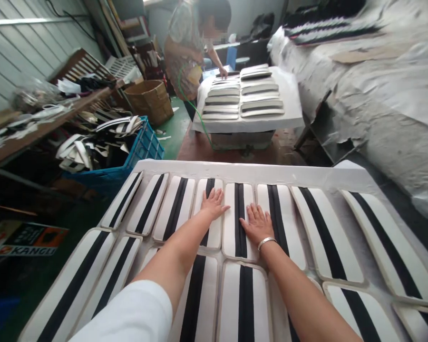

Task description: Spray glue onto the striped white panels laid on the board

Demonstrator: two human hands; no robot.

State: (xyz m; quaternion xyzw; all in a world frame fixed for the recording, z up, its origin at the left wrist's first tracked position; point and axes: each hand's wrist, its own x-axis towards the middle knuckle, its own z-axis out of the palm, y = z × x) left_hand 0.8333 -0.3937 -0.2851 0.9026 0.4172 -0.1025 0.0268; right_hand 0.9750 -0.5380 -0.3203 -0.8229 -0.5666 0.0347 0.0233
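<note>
My left hand [212,204] lies flat with fingers spread on a white panel [211,237] that has a black stripe down its middle. My right hand [258,223] rests, fingers apart, on the right side of the neighbouring striped panel [230,223], with a silver bangle on the wrist. Both hands hold nothing. Several more of these curved white panels, such as one at the right [328,232], lie in two rows on the white-covered table [235,167]. My forearms hide parts of the nearer row.
Across from me a person [185,52] bends over a second covered table [292,104] with similar panels. A blue crate [146,142] of scraps, a cardboard box [150,99] and a cluttered bench [32,128] stand left. A large plastic-wrapped pile [378,95] is at the right.
</note>
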